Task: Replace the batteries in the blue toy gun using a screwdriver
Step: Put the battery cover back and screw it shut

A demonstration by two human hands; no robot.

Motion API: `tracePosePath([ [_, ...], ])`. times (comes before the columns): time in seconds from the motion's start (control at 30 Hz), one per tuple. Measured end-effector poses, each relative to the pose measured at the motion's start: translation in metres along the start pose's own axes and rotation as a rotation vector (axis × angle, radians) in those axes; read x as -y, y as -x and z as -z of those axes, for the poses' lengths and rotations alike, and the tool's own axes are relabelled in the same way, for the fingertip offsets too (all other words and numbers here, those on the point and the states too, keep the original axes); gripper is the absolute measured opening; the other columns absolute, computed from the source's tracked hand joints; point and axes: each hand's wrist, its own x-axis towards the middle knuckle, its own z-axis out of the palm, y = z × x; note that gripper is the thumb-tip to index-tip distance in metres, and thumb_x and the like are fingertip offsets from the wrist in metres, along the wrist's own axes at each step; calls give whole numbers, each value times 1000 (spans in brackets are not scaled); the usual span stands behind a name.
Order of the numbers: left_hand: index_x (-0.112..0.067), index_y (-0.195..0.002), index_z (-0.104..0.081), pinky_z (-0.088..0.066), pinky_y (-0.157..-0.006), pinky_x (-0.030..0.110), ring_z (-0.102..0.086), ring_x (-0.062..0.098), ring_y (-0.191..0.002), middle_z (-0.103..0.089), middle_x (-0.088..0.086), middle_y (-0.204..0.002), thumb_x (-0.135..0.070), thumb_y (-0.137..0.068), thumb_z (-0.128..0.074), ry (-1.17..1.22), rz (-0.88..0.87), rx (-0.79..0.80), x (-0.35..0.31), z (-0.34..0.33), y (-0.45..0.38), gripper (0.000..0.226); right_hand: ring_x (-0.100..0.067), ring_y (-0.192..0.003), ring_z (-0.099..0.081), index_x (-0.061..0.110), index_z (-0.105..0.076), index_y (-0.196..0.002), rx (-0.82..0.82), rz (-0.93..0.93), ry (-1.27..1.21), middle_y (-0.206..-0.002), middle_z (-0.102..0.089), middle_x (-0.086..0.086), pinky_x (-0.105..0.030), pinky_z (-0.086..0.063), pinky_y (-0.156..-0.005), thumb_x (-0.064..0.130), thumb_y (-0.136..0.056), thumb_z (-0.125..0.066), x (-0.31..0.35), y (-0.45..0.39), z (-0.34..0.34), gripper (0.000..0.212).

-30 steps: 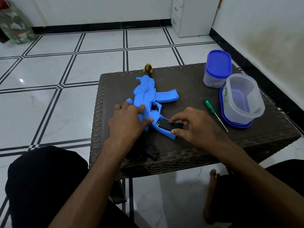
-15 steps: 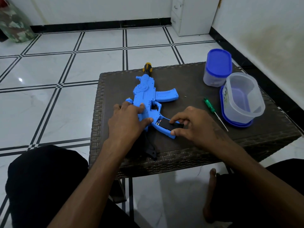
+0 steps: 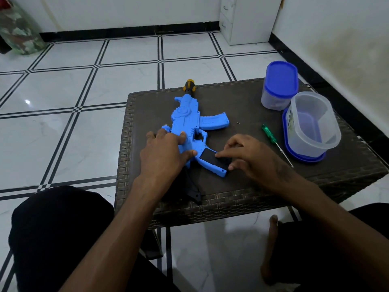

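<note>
Dark wicker table, lidded blue-top tub, open clear tub on blue lid, white cabinet

Both forearms extend forward from the lower edge of the view. The left hand lies palm down, its fingers spread and nearly straight, thumb pointing to the right. The right hand is also palm down, with fingers bent at the knuckles, index finger and thumb reaching left with tips slightly apart.
</note>
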Motion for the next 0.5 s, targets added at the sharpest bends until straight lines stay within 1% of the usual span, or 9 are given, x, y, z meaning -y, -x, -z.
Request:
tracePosePath([
  [0.07, -35, -139, -49, -42, -97, 47, -33, 36, -132, -48, 10, -139, -58, -83, -62, 8, 0, 7, 1, -1, -2, 62, -26, -95, -61, 17, -71, -117, -21, 81, 73, -110, -66, -9, -30, -48, -75, 2, -70, -81, -4, -1, -3, 50],
  [0.13, -34, -139, -50, -40, -100, 47, -34, 37, -133, -48, 12, -139, -58, -82, -63, 13, -5, 8, 2, -2, -4, 62, -28, -99, -64, 15, -68, -121, -5, 145, 85, -114, -67, -11, -37, -56, -76, -1, -72, -79, -5, -2, -3, 53],
  [0.17, -34, -138, -50, -39, -101, 47, -34, 38, -133, -48, 13, -139, -58, -82, -63, 13, -10, 8, 2, -2, -5, 63, -28, -100, -66, 13, -67, -124, 8, 172, 74, -116, -68, -12, -37, -58, -78, -4, -72, -78, -5, -1, -3, 55],
  [0.23, -34, -138, -50, -38, -101, 45, -34, 39, -133, -47, 14, -139, -57, -82, -64, 14, -10, 9, 1, -3, -6, 63, -24, -97, -68, 11, -64, -127, 22, 198, 58, -116, -68, -13, -31, -57, -79, -8, -73, -75, -6, -1, -2, 58],
  [0.3, -33, -137, -51, -38, -100, 44, -34, 38, -132, -47, 14, -139, -57, -81, -65, 17, -7, 11, 1, -4, -7, 62, -22, -95, -68, 12, -63, -128, 30, 197, 59, -116, -68, -12, -33, -58, -78, -8, -74, -74, -8, -3, 0, 59],
  [0.37, -32, -136, -53, -38, -100, 43, -34, 38, -132, -46, 15, -139, -57, -81, -65, 8, -9, 5, 1, -4, -7, 61, -19, -89, -68, 13, -64, -127, 31, 206, 57, -115, -67, -11, -35, -59, -74, -7, -74, -74, -9, -4, 1, 58],
  [0.43, -32, -136, -53, -39, -99, 44, -35, 38, -131, -47, 15, -138, -55, -82, -65, 0, -9, 2, 1, -5, -7, 60, -13, -77, -66, 13, -64, -128, 7, 205, 37, -114, -66, -11, -32, -57, -69, -7, -75, -73, -9, 1, -3, 57],
  [0.5, -32, -136, -53, -41, -98, 45, -37, 37, -129, -48, 15, -137, -55, -82, -64, -8, -8, -1, 0, -6, -8, 59, -12, -77, -65, 16, -61, -131, -24, 178, 35, -116, -64, -10, -33, -58, -69, -6, -78, -71, -9, 7, -11, 58],
])
